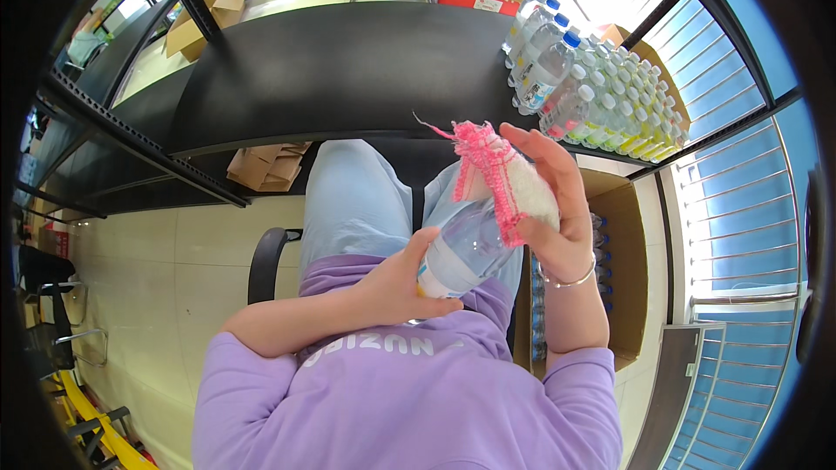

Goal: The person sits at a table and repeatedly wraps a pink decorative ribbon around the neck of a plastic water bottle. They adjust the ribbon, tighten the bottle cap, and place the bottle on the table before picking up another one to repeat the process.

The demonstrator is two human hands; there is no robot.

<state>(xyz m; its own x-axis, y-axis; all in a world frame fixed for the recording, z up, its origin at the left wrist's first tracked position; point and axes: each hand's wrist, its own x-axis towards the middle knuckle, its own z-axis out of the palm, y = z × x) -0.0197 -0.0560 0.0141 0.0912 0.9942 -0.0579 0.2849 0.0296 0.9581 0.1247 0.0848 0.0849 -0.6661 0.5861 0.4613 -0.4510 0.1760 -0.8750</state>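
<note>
The left hand (396, 283) grips the bottle (466, 248) base; the right hand (553, 200), at two o'clock, pinches the knitted cover (505, 178). Next, judging: pull it down evenly.

Both hands (401, 283) (553, 200) raised, fingers (522, 141) curled

Lilac sweatshirt (409, 400) (white lettering), pale blue trousers (357, 200), silver bracelet (570, 281)

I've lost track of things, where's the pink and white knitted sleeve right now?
In the head view, right of centre, the knitted sleeve sits over the water bottle's upper end, gripped by the right hand.
</note>
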